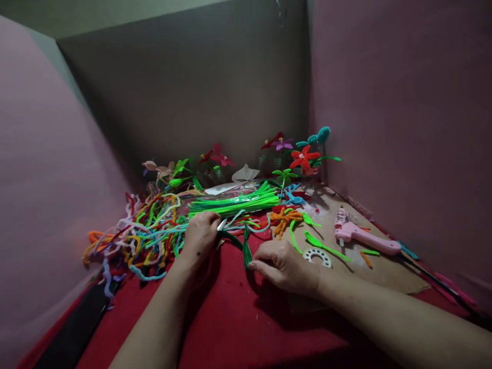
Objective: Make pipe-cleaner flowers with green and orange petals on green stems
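My left hand (200, 234) is closed around a small pair of scissors (222, 224), whose metal tips poke out to the right. My right hand (282, 264) pinches the bent end of a dark green pipe cleaner (240, 243) against the red cloth (230, 318). The pipe cleaner runs from the scissor tips across to my right fingers. A tangled heap of many-coloured pipe cleaners (142, 230) lies just left of my left hand. A bundle of bright green pipe cleaners (234, 202) in clear wrap lies behind both hands.
A pink glue gun (363, 237) rests on brown cardboard (384, 266) at the right, near a white ring (317, 255) and green leaf pieces (323, 246). Finished pipe-cleaner flowers (305, 158) stand along the back. Pink and grey walls (403, 102) close the space in.
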Demonstrator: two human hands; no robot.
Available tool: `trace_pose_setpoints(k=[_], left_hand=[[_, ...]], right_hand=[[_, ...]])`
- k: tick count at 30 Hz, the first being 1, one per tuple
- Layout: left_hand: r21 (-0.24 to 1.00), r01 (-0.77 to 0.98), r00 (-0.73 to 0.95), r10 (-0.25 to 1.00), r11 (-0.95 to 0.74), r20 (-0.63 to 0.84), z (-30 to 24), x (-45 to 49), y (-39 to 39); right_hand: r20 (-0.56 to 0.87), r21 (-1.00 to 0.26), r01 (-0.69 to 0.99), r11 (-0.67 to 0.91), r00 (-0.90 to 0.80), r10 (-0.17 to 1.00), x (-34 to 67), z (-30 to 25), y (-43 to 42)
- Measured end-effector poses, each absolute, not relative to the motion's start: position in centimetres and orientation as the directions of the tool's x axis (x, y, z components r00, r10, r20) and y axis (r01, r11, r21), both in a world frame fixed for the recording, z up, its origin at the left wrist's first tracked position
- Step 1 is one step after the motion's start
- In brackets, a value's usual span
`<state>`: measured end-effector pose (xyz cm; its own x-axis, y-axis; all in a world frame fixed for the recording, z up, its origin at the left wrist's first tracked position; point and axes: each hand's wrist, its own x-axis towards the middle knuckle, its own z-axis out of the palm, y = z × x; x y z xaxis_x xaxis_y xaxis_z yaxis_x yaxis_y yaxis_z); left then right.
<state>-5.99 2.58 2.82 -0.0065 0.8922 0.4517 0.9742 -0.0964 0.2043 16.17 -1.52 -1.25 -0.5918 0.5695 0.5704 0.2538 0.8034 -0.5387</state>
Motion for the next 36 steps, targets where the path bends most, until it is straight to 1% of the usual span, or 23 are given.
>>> trace_pose_setpoints(k=[3, 6, 12, 15, 18, 21, 24, 26, 28, 31, 33, 36], left_hand=[[0.213, 0.976, -0.056, 0.891, -0.046, 0.45, 2.6, -6.8, 3.0], [0.223, 0.975, -0.081, 0.892, -0.023, 0.444, 2.6, -7.4, 3.2], [0.266, 0.964, -0.137, 0.91, 0.031, 0.392, 3.7, -7.9, 3.0], [0.293, 0.955, -0.156, 0.926, 0.052, 0.344, 4.9, -7.8, 2.4], [0.309, 0.95, -0.132, 0.952, 0.042, 0.276, 5.9, -7.9, 1.0], [0.291, 0.957, -0.072, 0.981, 0.017, 0.18, 5.8, -8.3, -1.3], [0.204, 0.978, -0.063, 0.995, 0.047, 0.073, 4.3, -8.6, -3.6], [0.089, 0.992, -0.088, 0.996, 0.086, 0.008, 3.1, -8.8, -4.6], [0.029, 0.996, -0.087, 0.996, 0.087, 0.0, 2.0, -8.8, -5.2], [0.027, 0.998, -0.059, 0.998, 0.058, 0.019, 1.1, -9.0, -5.5], [0.052, 0.998, -0.035, 0.999, 0.033, 0.035, 0.9, -9.3, -5.8], [0.133, 0.991, -0.029, 0.994, 0.015, 0.103, 1.1, -10.3, -6.6]], right_hand=[[0.533, -0.609, 0.195, 0.769, -0.617, 0.579, 16.2, -1.1, -1.8], [0.535, -0.645, 0.153, 0.748, -0.609, 0.586, 16.2, -1.2, -2.0], [0.592, -0.657, 0.115, 0.745, -0.532, 0.605, 16.2, -1.4, -1.9], [0.559, -0.641, 0.154, 0.752, -0.577, 0.595, 16.2, -1.4, -2.0], [0.494, -0.569, 0.265, 0.778, -0.646, 0.582, 16.3, -1.3, -1.9], [0.439, -0.449, 0.393, 0.803, -0.686, 0.581, 16.1, -1.6, -1.7], [0.402, -0.328, 0.463, 0.824, -0.721, 0.565, 15.6, -2.1, -1.4], [0.398, -0.266, 0.483, 0.834, -0.733, 0.552, 15.1, -2.4, -1.1], [0.41, -0.213, 0.489, 0.846, -0.741, 0.532, 14.5, -2.8, -0.9], [0.419, -0.135, 0.506, 0.852, -0.75, 0.512, 14.0, -3.2, -0.8], [0.424, -0.087, 0.536, 0.84, -0.743, 0.518, 14.0, -3.2, -0.9], [0.439, -0.023, 0.571, 0.82, -0.731, 0.522, 14.4, -3.1, -1.3]])
